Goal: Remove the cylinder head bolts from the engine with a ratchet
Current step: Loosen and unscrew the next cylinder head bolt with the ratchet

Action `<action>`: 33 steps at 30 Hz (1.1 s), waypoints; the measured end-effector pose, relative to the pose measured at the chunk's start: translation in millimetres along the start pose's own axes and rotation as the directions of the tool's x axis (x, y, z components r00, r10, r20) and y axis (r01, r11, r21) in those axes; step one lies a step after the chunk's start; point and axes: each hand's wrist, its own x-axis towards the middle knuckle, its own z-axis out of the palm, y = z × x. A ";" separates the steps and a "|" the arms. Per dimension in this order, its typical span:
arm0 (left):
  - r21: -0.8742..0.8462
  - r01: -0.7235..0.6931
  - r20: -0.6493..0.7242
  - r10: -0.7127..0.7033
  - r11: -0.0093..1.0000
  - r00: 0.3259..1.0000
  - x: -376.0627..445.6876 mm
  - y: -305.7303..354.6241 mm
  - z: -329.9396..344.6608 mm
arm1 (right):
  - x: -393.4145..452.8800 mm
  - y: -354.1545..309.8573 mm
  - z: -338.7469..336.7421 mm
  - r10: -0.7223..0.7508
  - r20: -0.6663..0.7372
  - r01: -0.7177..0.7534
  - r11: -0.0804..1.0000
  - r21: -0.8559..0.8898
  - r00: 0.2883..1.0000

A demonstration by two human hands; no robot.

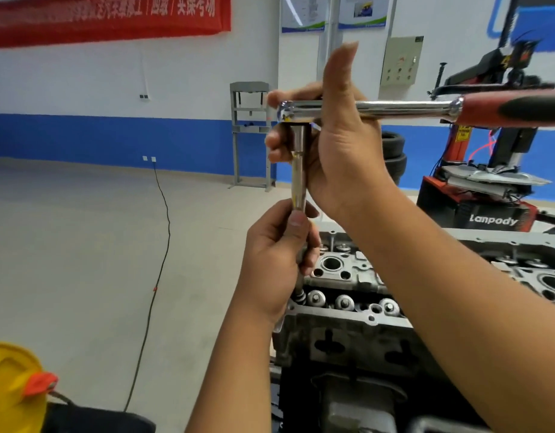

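Nearest the camera, a yellow plastic container (10, 382) with an orange tag sits at the lower left on the pale workshop floor (82, 245). Just beyond it stands the grey cast-aluminium engine (348, 335), its cylinder head face up, with a row of round valve caps along the near edge.

Above the engine's near left corner, the left hand (276, 264) is curled round a long dark steel cylinder head bolt (301, 293), whose threaded tip shows below the palm, clear of the head. The bolt's upper end sits in the slim steel extension and socket (299, 170), so bolt and extension share 1 vertical axis, tip pointing down at the engine.

Higher up, the right hand (335, 145) wraps its fingers behind the head of the chrome ratchet with red and black handle (395, 109), thumb raised straight up. The ratchet's long axis lies level, handle pointing right, at a right angle to the extension.

The step in hand looks like freeing the bolt from the socket. It would go best by keeping the right hand steady at the ratchet head and drawing the bolt straight down along the axis, not sideways, so that the threads do not knock the head's machined face.

Farther off are a black cable (163, 220), a grey hydraulic press frame (251, 132) and a red tyre machine (476, 207).
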 end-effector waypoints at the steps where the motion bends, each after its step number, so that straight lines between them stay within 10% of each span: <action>1: 0.008 0.005 -0.002 -0.005 1.000 1.000 -0.6 1.0 0.5 | -1.4 -2.4 1.7 0.041 -0.027 -0.041 0.999 0.022 0.999; 4: 0.023 0.010 -0.010 -0.010 1.000 1.000 -1.7 3.3 3.0 | -5.5 -11.4 2.2 0.202 -0.140 -0.204 0.979 -0.005 0.969; 8: 0.097 0.023 0.025 -0.025 0.995 0.999 -4.1 7.7 4.0 | -38.8 -41.2 -8.1 0.363 -0.308 -0.474 0.729 -0.493 0.879; 11: 0.155 0.027 0.069 -0.038 0.988 0.997 -6.9 8.6 4.0 | -61.7 -84.9 -14.8 -0.051 0.003 0.025 0.446 -0.895 0.999; 14: 0.180 0.023 0.062 -0.035 0.983 0.997 -7.7 12.0 4.7 | -43.6 -121.9 -19.6 -0.253 0.296 0.276 -0.110 -0.955 0.921; 16: 0.197 0.024 0.059 -0.037 0.980 0.998 -11.0 12.8 5.0 | -30.0 -130.0 -9.6 0.044 0.088 0.093 -0.126 -0.988 0.995; 19: 0.209 0.015 0.060 -0.028 0.978 0.998 -16.0 14.4 5.7 | -23.1 -129.0 6.8 0.429 -0.205 -0.226 -0.002 -0.974 0.880; 29: 0.142 -0.033 0.017 0.031 0.989 0.999 -21.8 11.0 3.4 | -37.7 -141.6 26.0 0.608 -0.051 -0.138 0.098 -0.986 0.792; 33: 0.211 -0.011 0.022 0.007 0.977 1.000 -24.3 11.7 3.8 | -25.5 -133.6 23.1 0.415 0.095 0.224 -0.274 -0.935 0.905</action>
